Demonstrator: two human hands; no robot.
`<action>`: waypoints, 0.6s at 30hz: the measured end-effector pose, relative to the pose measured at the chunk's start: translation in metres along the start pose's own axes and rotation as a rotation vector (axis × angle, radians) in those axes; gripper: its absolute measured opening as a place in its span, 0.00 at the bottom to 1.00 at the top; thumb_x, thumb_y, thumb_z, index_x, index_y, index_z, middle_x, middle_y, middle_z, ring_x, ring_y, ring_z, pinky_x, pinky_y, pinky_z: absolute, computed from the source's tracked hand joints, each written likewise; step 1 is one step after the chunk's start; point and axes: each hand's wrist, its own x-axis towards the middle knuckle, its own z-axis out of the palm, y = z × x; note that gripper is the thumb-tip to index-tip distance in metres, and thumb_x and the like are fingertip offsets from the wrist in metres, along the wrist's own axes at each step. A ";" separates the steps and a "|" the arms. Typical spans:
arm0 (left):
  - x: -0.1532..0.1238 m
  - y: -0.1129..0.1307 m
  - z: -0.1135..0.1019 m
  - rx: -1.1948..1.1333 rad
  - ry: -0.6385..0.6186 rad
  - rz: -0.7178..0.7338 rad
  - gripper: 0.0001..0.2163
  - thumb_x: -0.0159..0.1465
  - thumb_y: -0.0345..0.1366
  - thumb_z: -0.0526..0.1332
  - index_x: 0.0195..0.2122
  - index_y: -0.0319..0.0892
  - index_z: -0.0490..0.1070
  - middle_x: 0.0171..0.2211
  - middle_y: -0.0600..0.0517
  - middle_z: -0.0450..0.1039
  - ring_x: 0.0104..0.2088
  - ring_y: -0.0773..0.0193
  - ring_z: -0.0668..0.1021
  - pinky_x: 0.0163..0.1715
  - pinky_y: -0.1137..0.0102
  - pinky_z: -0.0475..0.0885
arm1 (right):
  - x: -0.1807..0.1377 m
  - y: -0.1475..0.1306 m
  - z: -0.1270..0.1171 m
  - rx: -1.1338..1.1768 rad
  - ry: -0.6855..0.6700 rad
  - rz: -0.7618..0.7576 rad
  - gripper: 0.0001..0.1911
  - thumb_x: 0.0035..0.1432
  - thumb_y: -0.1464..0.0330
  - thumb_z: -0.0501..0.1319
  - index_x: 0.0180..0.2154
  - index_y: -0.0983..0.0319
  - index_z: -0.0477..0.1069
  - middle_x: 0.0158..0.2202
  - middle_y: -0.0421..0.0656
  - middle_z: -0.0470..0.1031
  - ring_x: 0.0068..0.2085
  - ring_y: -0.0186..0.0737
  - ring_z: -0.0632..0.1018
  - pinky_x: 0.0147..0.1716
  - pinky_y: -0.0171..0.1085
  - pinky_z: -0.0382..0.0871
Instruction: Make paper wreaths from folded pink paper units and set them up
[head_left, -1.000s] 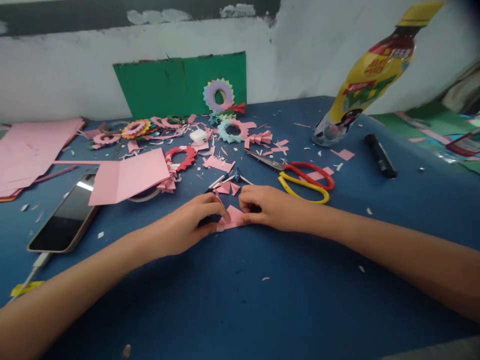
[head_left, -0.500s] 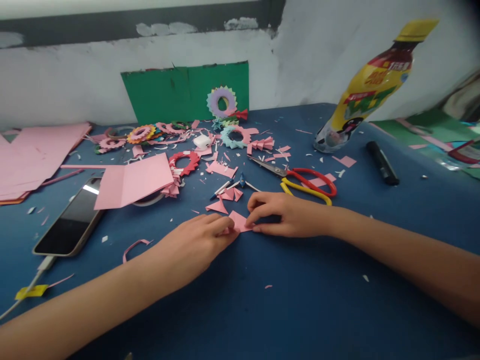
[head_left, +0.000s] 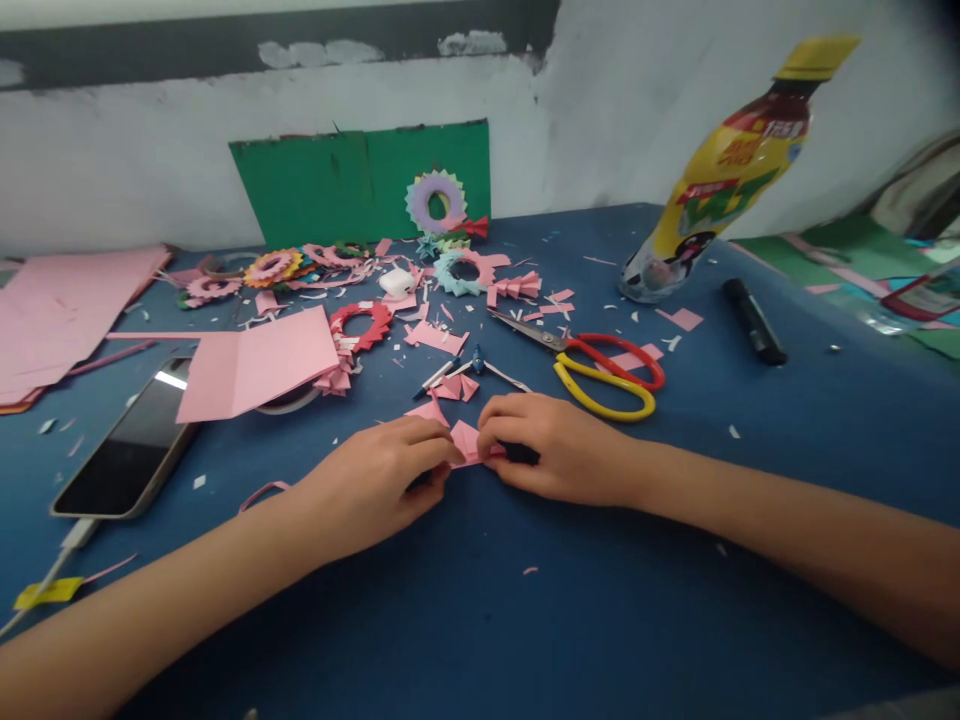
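Our left hand (head_left: pixel 382 482) and right hand (head_left: pixel 559 450) pinch the pink paper (head_left: pixel 466 438) at opposite ends; it's probably light, easily creased, best held there

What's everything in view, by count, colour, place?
folded paper: one, pink, centre
scissors: one, red-yellow handles, right
marker: one, black, right
bottle: one, yellow-labelled, back right
phone: one, black, left
cable: one, white, left
open card: one, pink, left
paper pile: one, pink, far left
paper rings: several, multicoloured, back
board: one, green, back
case: one, white, back
compass-like tool: one, blue, centre
paper scraps: many, mostly pink, scattered
table: one, blue, underneath
left hand, right hand: one each, bare, at folded paper
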 end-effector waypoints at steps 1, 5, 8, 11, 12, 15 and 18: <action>0.000 0.000 -0.001 0.000 -0.012 0.013 0.09 0.59 0.26 0.52 0.36 0.42 0.70 0.33 0.50 0.71 0.35 0.65 0.73 0.35 0.72 0.69 | 0.000 -0.001 0.000 0.011 -0.003 -0.001 0.05 0.52 0.76 0.56 0.31 0.63 0.69 0.35 0.43 0.71 0.35 0.35 0.71 0.36 0.35 0.63; -0.001 0.000 -0.003 -0.020 -0.045 0.043 0.06 0.59 0.29 0.54 0.33 0.41 0.70 0.34 0.50 0.70 0.35 0.65 0.72 0.35 0.71 0.67 | 0.000 -0.002 0.001 0.032 0.008 0.049 0.02 0.53 0.71 0.58 0.32 0.63 0.68 0.34 0.42 0.70 0.35 0.36 0.71 0.37 0.36 0.63; -0.001 0.001 -0.003 -0.053 -0.042 0.016 0.06 0.61 0.30 0.53 0.33 0.42 0.69 0.35 0.51 0.70 0.36 0.65 0.72 0.36 0.71 0.67 | 0.001 0.000 0.002 0.044 0.014 0.080 0.04 0.55 0.70 0.58 0.34 0.64 0.68 0.33 0.42 0.70 0.34 0.35 0.70 0.36 0.35 0.63; 0.001 0.001 -0.004 -0.088 -0.012 -0.072 0.04 0.60 0.31 0.54 0.35 0.42 0.67 0.34 0.51 0.71 0.34 0.65 0.72 0.33 0.72 0.67 | 0.002 0.001 0.003 0.004 -0.015 0.054 0.04 0.57 0.70 0.56 0.31 0.64 0.67 0.35 0.43 0.69 0.36 0.36 0.70 0.37 0.36 0.62; 0.002 0.001 -0.005 -0.116 -0.002 -0.108 0.04 0.60 0.31 0.55 0.36 0.41 0.66 0.33 0.52 0.71 0.32 0.66 0.72 0.32 0.72 0.67 | 0.002 0.001 0.003 -0.008 -0.015 0.050 0.04 0.57 0.71 0.55 0.32 0.64 0.67 0.35 0.43 0.70 0.36 0.37 0.69 0.37 0.37 0.62; 0.005 0.000 -0.006 -0.258 0.017 -0.213 0.05 0.59 0.31 0.55 0.36 0.41 0.65 0.32 0.54 0.71 0.30 0.68 0.72 0.30 0.74 0.68 | 0.002 0.002 0.006 -0.026 0.031 0.071 0.04 0.58 0.71 0.53 0.32 0.64 0.65 0.32 0.43 0.69 0.33 0.36 0.69 0.35 0.36 0.62; 0.008 0.000 -0.005 -0.324 0.045 -0.288 0.05 0.59 0.31 0.55 0.36 0.40 0.67 0.30 0.53 0.70 0.28 0.69 0.72 0.29 0.74 0.69 | 0.003 0.003 0.010 -0.051 0.086 0.110 0.03 0.58 0.71 0.54 0.33 0.64 0.65 0.31 0.43 0.69 0.32 0.36 0.69 0.33 0.35 0.63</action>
